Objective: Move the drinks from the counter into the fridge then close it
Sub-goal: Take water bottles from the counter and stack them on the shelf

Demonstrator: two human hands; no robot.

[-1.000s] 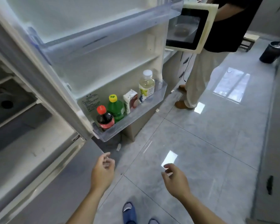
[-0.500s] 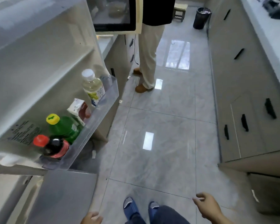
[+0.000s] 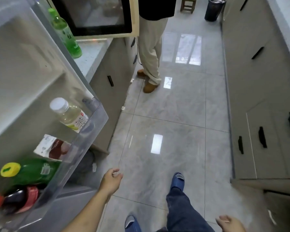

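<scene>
While both hands hang empty with loose fingers, left hand (image 3: 111, 180) and right hand (image 3: 231, 223), best to fetch green bottle (image 3: 66, 33) from counter (image 3: 90, 59), then place upright in door shelf (image 3: 84, 143).

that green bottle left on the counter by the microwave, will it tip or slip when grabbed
The green bottle is tall and narrow, so a push up high would likely tip it. It looks like smooth plastic, maybe slightly slippery. It seems mostly full, so probably hefty for its size.

Head camera looks steeply down past the fridge door (image 3: 40, 101) onto the floor (image 3: 166, 123).
</scene>
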